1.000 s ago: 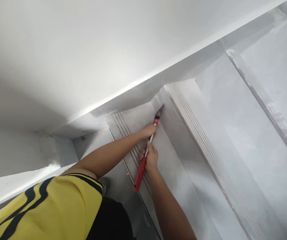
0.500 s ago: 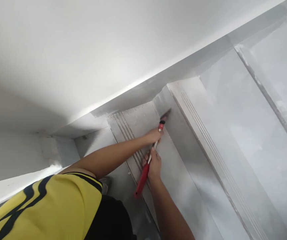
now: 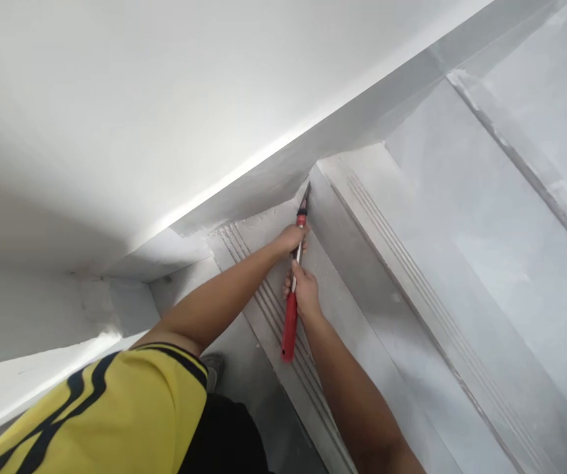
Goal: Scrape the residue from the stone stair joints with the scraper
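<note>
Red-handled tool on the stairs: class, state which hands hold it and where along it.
Both hold the red-handled tool: left hand near the head, right hand on the shaft above the red handle.

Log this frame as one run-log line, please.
left hand: grips brush near its head | right hand: grips brush shaft above red handle | bristles: in corner where stair tread meets riser | wall: white

Grey tiled stairs, dusty.
The step (image 3: 332, 309) has grooved lines along its edge; white dust and grit lie on the tread, thickest by the wall (image 3: 164, 99) corner.
</note>
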Available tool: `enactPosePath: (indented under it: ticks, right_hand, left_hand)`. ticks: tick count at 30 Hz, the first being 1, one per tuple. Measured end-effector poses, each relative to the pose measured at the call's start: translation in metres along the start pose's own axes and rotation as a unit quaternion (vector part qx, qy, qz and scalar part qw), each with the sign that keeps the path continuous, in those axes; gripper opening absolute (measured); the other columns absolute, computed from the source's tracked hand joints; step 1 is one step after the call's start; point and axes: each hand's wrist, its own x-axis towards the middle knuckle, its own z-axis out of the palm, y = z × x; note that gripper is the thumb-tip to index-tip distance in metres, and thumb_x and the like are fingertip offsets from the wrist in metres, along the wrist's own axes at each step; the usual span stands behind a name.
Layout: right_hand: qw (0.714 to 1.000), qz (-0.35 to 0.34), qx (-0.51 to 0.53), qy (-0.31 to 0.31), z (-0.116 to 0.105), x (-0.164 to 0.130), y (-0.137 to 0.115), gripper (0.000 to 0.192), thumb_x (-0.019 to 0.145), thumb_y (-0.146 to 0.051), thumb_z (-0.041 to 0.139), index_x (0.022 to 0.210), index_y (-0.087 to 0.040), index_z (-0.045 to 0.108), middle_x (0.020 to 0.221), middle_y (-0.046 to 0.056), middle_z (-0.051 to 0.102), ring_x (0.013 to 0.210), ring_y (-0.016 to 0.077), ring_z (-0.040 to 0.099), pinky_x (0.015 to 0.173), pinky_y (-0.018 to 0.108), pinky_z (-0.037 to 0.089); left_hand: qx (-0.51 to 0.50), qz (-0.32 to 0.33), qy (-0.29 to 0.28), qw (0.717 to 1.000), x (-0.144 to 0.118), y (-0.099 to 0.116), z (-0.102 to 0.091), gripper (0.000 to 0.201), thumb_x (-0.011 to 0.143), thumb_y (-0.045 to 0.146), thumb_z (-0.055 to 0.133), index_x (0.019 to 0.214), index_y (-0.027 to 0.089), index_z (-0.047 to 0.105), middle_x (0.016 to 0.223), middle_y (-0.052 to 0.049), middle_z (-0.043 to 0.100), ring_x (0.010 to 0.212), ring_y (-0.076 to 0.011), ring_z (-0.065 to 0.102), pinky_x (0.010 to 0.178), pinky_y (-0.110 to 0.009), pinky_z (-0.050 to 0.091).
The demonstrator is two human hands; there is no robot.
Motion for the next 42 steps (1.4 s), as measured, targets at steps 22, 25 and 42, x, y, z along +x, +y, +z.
enactPosePath:
  ticks: [22, 25, 42]
  right_hand:
    - [0.982, 0.112, 0.076, -0.128, -0.149, -0.169, 0.037, 0.026, 0.064, -0.035, 0.064, 0.073, -0.020, 0.046, 0.048, -0.006, 0.046, 0.038, 0.0087, 0.041, 0.041, 0.021, 0.032]
    - [0.996, 0.050, -0.071, -0.013, -0.151, -0.172, 0.065, 0.020, 0.073, -0.033, 0.057, 0.077, -0.021, 0.042, 0.050, -0.006, 0.050, 0.039, 0.0107, 0.045, 0.042, 0.022, 0.035]
    - [0.989, 0.045, -0.075, 0.121, -0.291, -0.306, 0.139, 0.029, 0.088, -0.046, 0.050, 0.085, -0.019, 0.041, 0.051, -0.006, 0.045, 0.039, 0.0080, 0.039, 0.042, 0.022, 0.028]
  left_hand:
    - [-0.199, -0.173, -0.289, 0.920, -0.130, -0.092, 0.131, 0.022, 0.077, 0.029, 0.038, 0.060, 0.019, 0.029, 0.049, 0.004, 0.029, 0.048, -0.0096, 0.042, 0.060, -0.026, 0.045]
    - [-0.139, -0.197, -0.293, 0.925, -0.136, -0.102, 0.131, 0.024, 0.080, 0.034, 0.048, 0.066, 0.017, 0.040, 0.063, -0.002, 0.047, 0.063, -0.0127, 0.053, 0.067, -0.028, 0.046]
    - [0.098, -0.222, -0.376, 0.894, -0.193, -0.177, 0.270, 0.016, 0.084, 0.027, 0.050, 0.076, 0.014, 0.046, 0.077, -0.006, 0.059, 0.065, -0.0141, 0.055, 0.069, -0.036, 0.047]
